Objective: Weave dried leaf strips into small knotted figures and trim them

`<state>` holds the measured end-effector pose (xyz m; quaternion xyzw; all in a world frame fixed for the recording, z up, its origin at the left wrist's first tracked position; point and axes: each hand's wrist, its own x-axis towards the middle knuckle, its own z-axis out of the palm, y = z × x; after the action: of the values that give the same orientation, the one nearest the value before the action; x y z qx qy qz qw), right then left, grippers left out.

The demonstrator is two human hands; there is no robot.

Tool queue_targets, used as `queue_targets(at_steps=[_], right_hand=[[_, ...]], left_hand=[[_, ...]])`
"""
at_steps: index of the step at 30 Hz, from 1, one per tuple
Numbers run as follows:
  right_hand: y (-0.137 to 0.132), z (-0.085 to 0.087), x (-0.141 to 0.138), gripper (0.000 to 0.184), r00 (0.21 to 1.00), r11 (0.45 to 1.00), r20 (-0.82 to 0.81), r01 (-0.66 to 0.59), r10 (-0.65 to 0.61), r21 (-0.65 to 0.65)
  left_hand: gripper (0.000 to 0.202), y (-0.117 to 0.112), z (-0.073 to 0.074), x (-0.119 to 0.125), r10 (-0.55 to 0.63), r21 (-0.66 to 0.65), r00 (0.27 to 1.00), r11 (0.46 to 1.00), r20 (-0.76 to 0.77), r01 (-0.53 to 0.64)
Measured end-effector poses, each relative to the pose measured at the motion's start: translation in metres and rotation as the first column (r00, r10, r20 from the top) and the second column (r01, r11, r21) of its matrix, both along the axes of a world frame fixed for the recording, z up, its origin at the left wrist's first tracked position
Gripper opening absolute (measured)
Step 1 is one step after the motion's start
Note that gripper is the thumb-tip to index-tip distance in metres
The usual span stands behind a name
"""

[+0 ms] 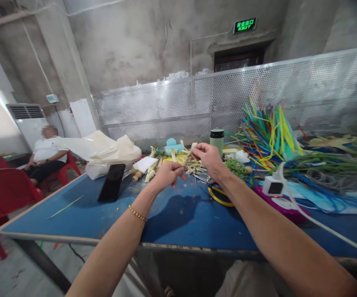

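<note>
My left hand (169, 174) is above the blue table with its fingers closed in a pinch. A pale, yellowish piece shows at its fingertips, too small to name. To its right and a little higher, my right hand (208, 156) pinches a small pale strip (193, 147) between thumb and forefinger. The two hands are close together but apart. Behind and beneath them lie thin straw-like scraps (197, 169) and several pale, dried-looking pieces (150, 175). Yellow-handled scissors (220, 201) lie below my right wrist, partly hidden by the arm.
A phone (112, 182) leans by a plastic bag (113, 154) at left. A green jar (217, 140) stands behind my right hand. At right are colourful strips (274, 132), green cords (320, 165) and a purple power strip (280, 208) with a white cable. A person (47, 150) sits far left.
</note>
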<state>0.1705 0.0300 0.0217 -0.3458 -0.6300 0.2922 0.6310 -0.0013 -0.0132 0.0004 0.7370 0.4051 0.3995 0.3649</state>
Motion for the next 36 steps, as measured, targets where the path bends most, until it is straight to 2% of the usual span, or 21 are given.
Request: queue_targets(at_steps=[2, 3, 4, 5, 6, 9, 10, 13, 16, 22, 27, 30, 32, 36], right_hand=[[0.001, 0.001, 0.002, 0.025, 0.997, 0.997, 0.056, 0.053, -0.056, 0.053], [0.001, 0.001, 0.002, 0.024, 0.992, 0.994, 0.101, 0.069, -0.077, 0.087], [0.0, 0.001, 0.002, 0.021, 0.985, 0.99, 0.15, 0.072, -0.089, 0.118], [-0.002, 0.001, 0.001, 0.019, 0.976, 0.988, 0.197, 0.065, -0.092, 0.141], [-0.003, 0.001, -0.001, 0.017, 0.967, 0.986, 0.239, 0.053, -0.091, 0.16], [-0.009, -0.001, -0.007, 0.015, 0.941, 0.976, 0.322, 0.031, -0.102, 0.218], [-0.011, -0.001, -0.009, 0.016, 0.933, 0.972, 0.343, 0.025, -0.106, 0.234], [-0.015, -0.002, -0.012, 0.017, 0.907, 0.968, 0.413, -0.024, -0.084, 0.249], [-0.018, -0.001, -0.013, 0.017, 0.878, 0.963, 0.474, -0.066, -0.068, 0.26], [-0.021, 0.0, -0.014, 0.015, 0.869, 0.966, 0.484, -0.031, -0.101, 0.258], [-0.02, -0.005, -0.019, 0.013, 0.899, 0.963, 0.407, 0.054, -0.161, 0.263], [-0.019, -0.007, -0.021, 0.012, 0.917, 0.952, 0.364, 0.051, -0.164, 0.302], [-0.018, -0.008, -0.021, 0.012, 0.924, 0.946, 0.351, 0.032, -0.151, 0.324], [-0.016, -0.007, -0.02, 0.011, 0.934, 0.943, 0.331, 0.016, -0.132, 0.331]], left_hand=[[0.014, 0.005, 0.0, -0.005, 0.024, -0.051, 0.999, 0.998, -0.031, -0.026], [0.015, 0.007, 0.0, -0.007, 0.088, -0.031, 0.996, 0.996, -0.003, -0.088], [0.016, 0.009, 0.001, -0.009, 0.185, 0.021, 0.981, 0.982, 0.061, -0.186], [0.015, 0.01, 0.002, -0.011, 0.23, 0.044, 0.964, 0.97, 0.134, -0.238], [0.014, 0.011, 0.003, -0.011, 0.23, 0.012, 0.955, 0.972, 0.185, -0.237], [0.037, 0.009, 0.003, -0.008, 0.033, -0.164, 0.965, 0.986, 0.26, 0.01], [0.039, 0.008, 0.001, -0.005, 0.018, -0.161, 0.958, 0.986, 0.287, 0.03], [0.039, 0.008, -0.004, 0.001, 0.02, -0.084, 0.898, 0.996, 0.439, 0.019], [0.034, 0.012, -0.006, 0.002, -0.002, -0.062, 0.855, 0.997, 0.519, 0.04], [0.024, 0.009, 0.0, 0.002, -0.005, -0.027, 0.866, 0.999, 0.5, 0.022], [0.021, 0.003, 0.002, 0.008, 0.028, 0.029, 0.87, 0.998, 0.491, -0.048], [0.021, 0.0, 0.003, 0.01, 0.047, 0.046, 0.859, 0.996, 0.51, -0.081], [0.022, 0.0, 0.004, 0.01, 0.038, 0.027, 0.841, 0.998, 0.54, -0.062], [0.025, 0.003, 0.003, 0.007, -0.043, -0.016, 0.794, 0.998, 0.606, 0.066]])
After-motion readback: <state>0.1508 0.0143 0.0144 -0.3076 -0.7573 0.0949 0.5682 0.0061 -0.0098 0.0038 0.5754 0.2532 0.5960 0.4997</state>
